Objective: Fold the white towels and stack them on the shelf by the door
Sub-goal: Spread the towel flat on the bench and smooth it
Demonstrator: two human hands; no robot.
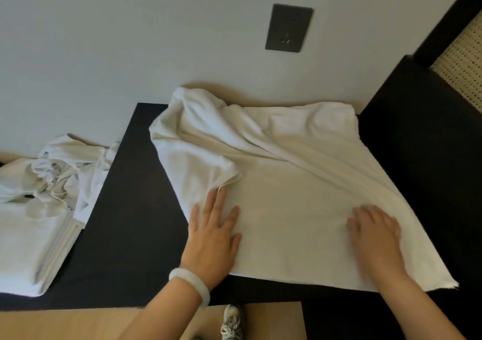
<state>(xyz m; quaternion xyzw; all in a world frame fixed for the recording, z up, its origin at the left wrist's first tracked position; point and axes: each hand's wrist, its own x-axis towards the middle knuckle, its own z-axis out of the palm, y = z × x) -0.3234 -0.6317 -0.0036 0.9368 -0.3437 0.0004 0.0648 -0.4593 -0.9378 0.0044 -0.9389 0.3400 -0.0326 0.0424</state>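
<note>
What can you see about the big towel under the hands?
The towel is white, soft-looking cloth, spread over a dark table. Its near part lies flat; its far part is rumpled, and a flap on the left is folded over. The left hand and right hand rest flat on its near part.

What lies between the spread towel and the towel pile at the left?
In the head view, only a bare strip of the dark table separates the towel from the pile. Nothing rests on it.
</note>
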